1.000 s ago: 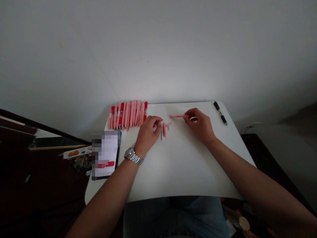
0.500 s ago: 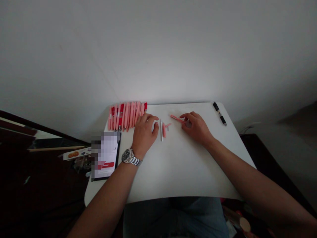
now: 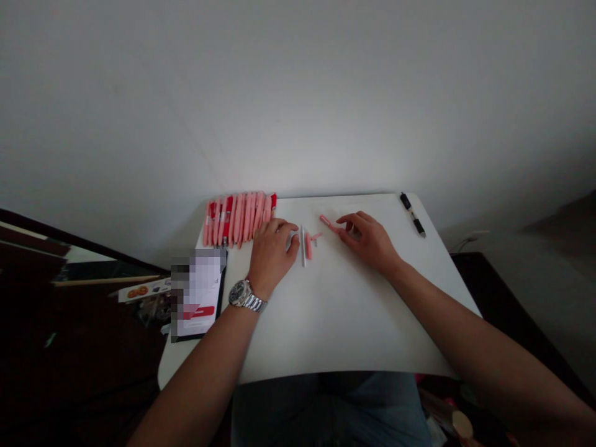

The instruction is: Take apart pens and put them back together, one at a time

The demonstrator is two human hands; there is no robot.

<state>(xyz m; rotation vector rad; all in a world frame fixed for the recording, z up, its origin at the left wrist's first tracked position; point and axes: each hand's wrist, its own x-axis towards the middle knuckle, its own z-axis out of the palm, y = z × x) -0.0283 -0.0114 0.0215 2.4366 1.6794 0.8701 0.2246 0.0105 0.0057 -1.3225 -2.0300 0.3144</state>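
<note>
My left hand (image 3: 274, 251), with a metal watch (image 3: 246, 295) on its wrist, rests on the white table, fingers loosely curved. A small gap parts its thumb and index finger, and nothing shows between them. Just right of it lie a thin white stick-like piece (image 3: 304, 247), a short pink pen piece (image 3: 308, 246) and tiny pink and grey bits (image 3: 316, 237). My right hand (image 3: 365, 241) has its thumb and index finger apart. A pink pen barrel (image 3: 327, 222) lies slanted at its fingertips, its near end touching or almost touching the thumb.
A row of pink pens (image 3: 239, 218) lies at the table's back left, behind my left hand. A tablet or phone (image 3: 202, 298) with a lit screen sits at the left edge. At the back right is a black-and-clear pen (image 3: 413, 215). A wall (image 3: 302, 124) rises behind the table (image 3: 335, 323).
The pink barrel has slipped out from between my right fingers and turned to a steeper slant. My right thumb and index finger have parted slightly. My left hand is almost still.
</note>
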